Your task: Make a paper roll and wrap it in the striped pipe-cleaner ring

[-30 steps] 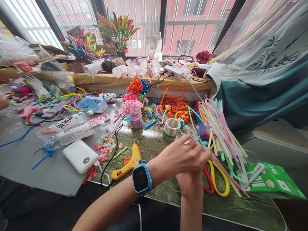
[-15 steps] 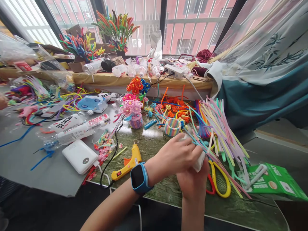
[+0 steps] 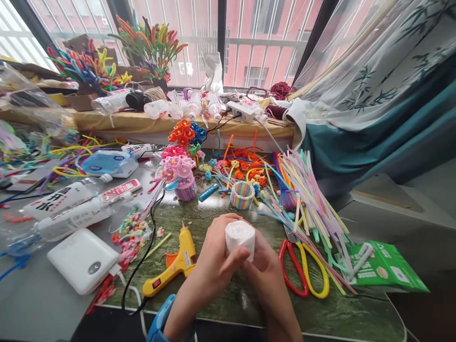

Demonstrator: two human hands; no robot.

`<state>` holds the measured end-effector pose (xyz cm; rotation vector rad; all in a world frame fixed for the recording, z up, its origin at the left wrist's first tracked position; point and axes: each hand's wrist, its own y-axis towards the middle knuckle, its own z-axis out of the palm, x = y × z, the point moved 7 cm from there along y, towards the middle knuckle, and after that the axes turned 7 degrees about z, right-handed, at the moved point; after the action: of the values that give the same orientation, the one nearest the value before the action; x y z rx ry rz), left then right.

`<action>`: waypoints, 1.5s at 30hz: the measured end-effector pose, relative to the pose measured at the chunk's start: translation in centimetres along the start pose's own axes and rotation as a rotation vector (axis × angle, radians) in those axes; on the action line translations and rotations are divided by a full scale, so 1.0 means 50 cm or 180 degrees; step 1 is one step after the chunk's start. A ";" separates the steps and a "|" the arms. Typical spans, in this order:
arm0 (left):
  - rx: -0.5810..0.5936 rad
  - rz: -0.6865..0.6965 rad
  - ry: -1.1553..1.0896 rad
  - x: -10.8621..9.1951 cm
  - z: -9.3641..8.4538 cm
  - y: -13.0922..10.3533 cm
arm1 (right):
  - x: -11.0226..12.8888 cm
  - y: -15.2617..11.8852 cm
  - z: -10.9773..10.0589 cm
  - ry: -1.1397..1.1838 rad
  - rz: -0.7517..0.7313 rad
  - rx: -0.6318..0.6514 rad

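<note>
Both my left hand [image 3: 215, 254] and my right hand [image 3: 265, 261] are wrapped round a short, cylinder-shaped bundle of white tissue [image 3: 240, 232], one from each side. Its flattish top, slightly crumpled, faces up; the underside is hidden by my palms. My left thumb lies across its front. A blue watch [image 3: 162, 318] is on my left wrist. Left of my hands lies a yellow glue gun [image 3: 178, 261]. To the right are scissors [image 3: 302, 270] with one red and one yellow handle. A striped pipe-cleaner cup [image 3: 242, 195] stands just beyond my hands.
Pink pipe-cleaner flowers [image 3: 176, 167] stand in a striped pot. Pastel pipe cleaners [image 3: 313, 199] spread at the right beside a green packet [image 3: 392, 266]. A white power bank [image 3: 83, 261], plastic bottles [image 3: 73, 213] and a tissue pack [image 3: 109, 163] lie left. A black cord [image 3: 154, 237] crosses the table.
My hands have moved left and turned, so the white bundle's top now shows between them. My left hand no longer covers it from above. The view has shifted right.
</note>
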<state>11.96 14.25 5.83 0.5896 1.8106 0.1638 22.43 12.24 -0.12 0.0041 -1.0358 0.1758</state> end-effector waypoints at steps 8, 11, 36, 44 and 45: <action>-0.0063 -0.0118 -0.0200 0.004 -0.021 -0.015 | 0.000 0.009 0.009 -0.0513 -0.0042 -0.0003; 0.0167 -0.0085 -0.0367 0.005 -0.018 -0.021 | 0.002 0.010 0.011 -0.0807 -0.0143 0.0007; 0.0198 -0.0818 -0.1357 0.024 -0.030 -0.049 | -0.010 -0.005 0.046 -0.1043 -0.0015 -0.0171; 0.0046 -0.0505 -0.1026 0.015 -0.026 -0.046 | 0.005 -0.010 0.052 -0.1212 -0.0394 -0.0699; -0.0037 -0.0380 -0.0792 0.010 -0.030 -0.047 | 0.006 -0.009 0.049 -0.1265 -0.0456 -0.0788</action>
<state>9.76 12.73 4.96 0.4702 1.5967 0.0186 20.55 11.62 1.44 -0.1148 -1.4432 -0.0895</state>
